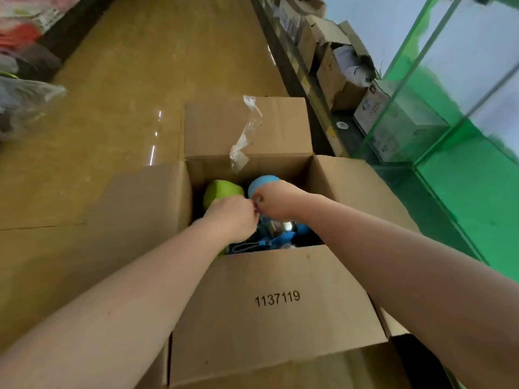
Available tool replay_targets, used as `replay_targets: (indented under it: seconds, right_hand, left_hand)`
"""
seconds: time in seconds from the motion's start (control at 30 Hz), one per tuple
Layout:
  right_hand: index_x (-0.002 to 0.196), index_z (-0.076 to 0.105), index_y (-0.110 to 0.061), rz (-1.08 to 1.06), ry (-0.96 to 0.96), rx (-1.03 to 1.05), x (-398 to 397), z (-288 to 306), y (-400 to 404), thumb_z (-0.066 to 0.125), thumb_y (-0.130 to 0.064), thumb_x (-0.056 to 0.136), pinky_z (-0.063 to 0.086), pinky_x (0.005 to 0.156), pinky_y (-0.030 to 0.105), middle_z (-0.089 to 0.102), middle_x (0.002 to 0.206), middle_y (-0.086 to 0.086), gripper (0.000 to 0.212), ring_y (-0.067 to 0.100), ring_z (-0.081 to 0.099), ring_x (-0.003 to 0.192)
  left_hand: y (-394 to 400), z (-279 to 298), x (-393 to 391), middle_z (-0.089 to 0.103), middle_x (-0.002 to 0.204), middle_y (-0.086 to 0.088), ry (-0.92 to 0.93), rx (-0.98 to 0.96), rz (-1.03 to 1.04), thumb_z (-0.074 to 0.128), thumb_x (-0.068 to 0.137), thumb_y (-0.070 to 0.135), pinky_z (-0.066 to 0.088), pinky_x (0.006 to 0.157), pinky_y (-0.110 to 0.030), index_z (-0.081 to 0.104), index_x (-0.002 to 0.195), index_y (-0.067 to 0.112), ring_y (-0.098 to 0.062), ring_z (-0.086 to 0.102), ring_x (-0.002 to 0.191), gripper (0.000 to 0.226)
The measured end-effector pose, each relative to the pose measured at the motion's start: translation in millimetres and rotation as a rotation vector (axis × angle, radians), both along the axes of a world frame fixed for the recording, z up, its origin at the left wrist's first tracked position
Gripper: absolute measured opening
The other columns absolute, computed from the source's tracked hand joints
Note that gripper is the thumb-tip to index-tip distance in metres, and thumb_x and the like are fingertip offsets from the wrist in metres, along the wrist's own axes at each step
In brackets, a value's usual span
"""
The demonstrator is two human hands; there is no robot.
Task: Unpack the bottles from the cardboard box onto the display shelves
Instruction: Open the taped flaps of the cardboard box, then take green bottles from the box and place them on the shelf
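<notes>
Where both hands meet inside the cardboard box (276,300), the left hand (233,216) and right hand (276,200) pinch something too small to identify. They partly hide the green bottle (220,190) and blue bottle (259,183).

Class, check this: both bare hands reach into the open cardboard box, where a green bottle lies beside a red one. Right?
Not quite. In the head view, the bottle beside the green bottle is blue, not red. Both hands do reach into the open cardboard box.
</notes>
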State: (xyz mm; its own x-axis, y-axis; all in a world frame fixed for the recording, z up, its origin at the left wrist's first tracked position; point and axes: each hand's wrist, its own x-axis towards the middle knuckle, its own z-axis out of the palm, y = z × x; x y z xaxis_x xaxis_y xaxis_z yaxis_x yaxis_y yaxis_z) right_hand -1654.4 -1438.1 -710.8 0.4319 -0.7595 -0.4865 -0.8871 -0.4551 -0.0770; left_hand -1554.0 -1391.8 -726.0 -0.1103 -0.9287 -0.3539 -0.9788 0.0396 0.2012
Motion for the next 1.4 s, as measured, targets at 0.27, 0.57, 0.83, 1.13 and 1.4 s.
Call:
replay_targets:
  seconds: [0.27,0.57,0.83,1.13,1.4]
  right_hand:
    - [0.123,0.057,-0.004,0.048,0.049,-0.084,-9,-15,73,0.037,-0.008,0.096,0.040,0.075,0.032,0.058,0.126,0.013,0.034,0.031,0.056,0.113]
    - [0.125,0.053,0.000,0.166,0.140,-0.139,-17,-29,92,0.033,-0.004,0.095,0.044,0.085,0.037,0.053,0.131,0.015,0.037,0.033,0.051,0.118]
    - [0.093,0.060,-0.004,0.019,-0.001,-0.211,-28,64,114,0.037,-0.018,0.099,0.040,0.069,0.026,0.056,0.090,0.004,0.028,0.030,0.054,0.093]
    - [0.100,0.061,-0.018,-0.115,-0.120,0.720,-67,109,168,0.059,-0.017,0.089,0.051,0.086,0.039,0.065,0.087,-0.004,0.011,0.014,0.062,0.086]
    - [0.117,0.056,-0.012,0.247,0.110,0.122,-73,19,209,0.056,-0.029,0.089,0.044,0.080,0.029,0.058,0.115,0.010,0.032,0.025,0.056,0.104]
  left_hand:
    - [66,-11,-18,0.056,0.127,-0.013,-0.008,0.052,0.080,0.037,0.095,0.020,0.042,0.095,-0.040,0.055,0.121,0.012,-0.034,0.052,0.116,0.032]
    - [83,-13,-22,0.051,0.133,-0.011,-0.026,-0.002,0.076,0.039,0.095,0.021,0.040,0.095,-0.040,0.048,0.132,0.019,-0.034,0.047,0.123,0.038]
    - [88,60,-27,0.058,0.121,-0.013,-0.124,-0.130,0.009,0.038,0.095,0.020,0.041,0.078,-0.033,0.058,0.121,0.012,-0.034,0.055,0.109,0.034]
    - [162,116,-48,0.061,0.081,-0.004,0.126,0.533,-0.107,0.054,0.090,0.028,0.057,0.074,-0.036,0.062,0.098,0.011,-0.025,0.064,0.081,0.021]
    - [196,21,-61,0.038,0.137,-0.007,-0.321,0.263,-0.328,0.063,0.074,0.063,0.044,0.090,-0.042,0.030,0.141,0.015,-0.028,0.040,0.126,0.089]
